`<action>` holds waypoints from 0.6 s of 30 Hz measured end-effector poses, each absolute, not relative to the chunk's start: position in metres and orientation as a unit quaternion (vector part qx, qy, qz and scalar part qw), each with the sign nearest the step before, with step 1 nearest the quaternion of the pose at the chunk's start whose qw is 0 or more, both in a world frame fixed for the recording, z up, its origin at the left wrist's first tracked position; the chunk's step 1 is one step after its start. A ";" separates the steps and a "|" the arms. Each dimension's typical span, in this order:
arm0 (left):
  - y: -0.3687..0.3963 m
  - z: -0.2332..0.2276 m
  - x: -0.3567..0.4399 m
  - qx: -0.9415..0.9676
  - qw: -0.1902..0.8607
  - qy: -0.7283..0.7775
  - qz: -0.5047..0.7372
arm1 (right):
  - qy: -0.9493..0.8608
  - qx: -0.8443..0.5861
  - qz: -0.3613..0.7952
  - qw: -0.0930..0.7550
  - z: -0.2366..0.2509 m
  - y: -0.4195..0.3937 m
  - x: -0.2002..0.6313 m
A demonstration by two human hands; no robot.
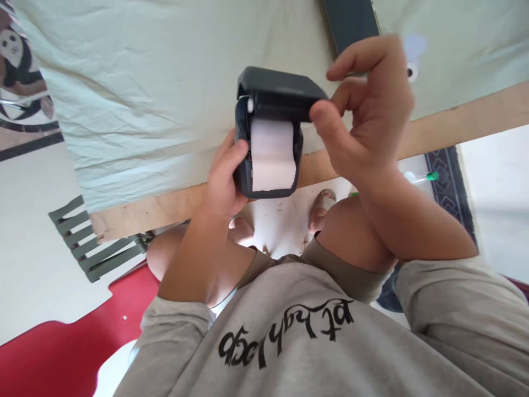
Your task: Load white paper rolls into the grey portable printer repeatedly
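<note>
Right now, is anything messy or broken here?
Nothing looks spilled. The paper in the black box has an uneven end, maybe torn, and the tablecloth looks odd because it's wrinkled on the picture's left.

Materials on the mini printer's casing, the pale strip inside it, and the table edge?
Printer casing: likely plastic, satin black; soft highlights, rounded moulded-looking edges.
Pale strip: probably paper, matte; thin, slightly uneven edge.
Table edge: wood or plywood, seemingly unvarnished; tan, dull.

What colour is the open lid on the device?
The lid is black; the head view shows it.
</note>
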State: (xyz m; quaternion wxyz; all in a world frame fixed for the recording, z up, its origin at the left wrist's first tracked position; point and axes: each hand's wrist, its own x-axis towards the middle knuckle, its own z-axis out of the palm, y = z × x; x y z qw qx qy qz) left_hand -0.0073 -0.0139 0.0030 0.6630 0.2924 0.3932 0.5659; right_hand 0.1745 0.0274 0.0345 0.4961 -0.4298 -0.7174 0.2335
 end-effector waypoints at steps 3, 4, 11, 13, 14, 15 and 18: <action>-0.016 0.001 -0.007 0.310 0.651 0.406 0.562 | -0.648 -0.413 0.268 0.581 0.033 0.027 0.171; -0.016 0.001 -0.006 0.310 0.649 0.408 0.563 | -0.637 -0.410 0.270 0.595 0.033 0.027 0.171; -0.019 0.005 -0.007 0.372 0.646 0.399 0.534 | -0.832 -0.438 0.094 0.328 0.036 0.015 0.173; -0.019 0.006 -0.008 0.383 0.647 0.405 0.521 | -0.842 -0.479 0.077 0.235 0.040 0.013 0.171; -0.019 0.005 -0.008 0.383 0.648 0.407 0.517 | -0.842 -0.491 0.082 0.208 0.042 0.012 0.169; -0.019 0.005 -0.009 0.381 0.650 0.408 0.515 | -0.843 -0.495 0.090 0.188 0.045 0.011 0.168; -0.020 0.006 -0.008 0.380 0.648 0.413 0.515 | -0.854 -0.493 0.102 0.128 0.051 0.010 0.167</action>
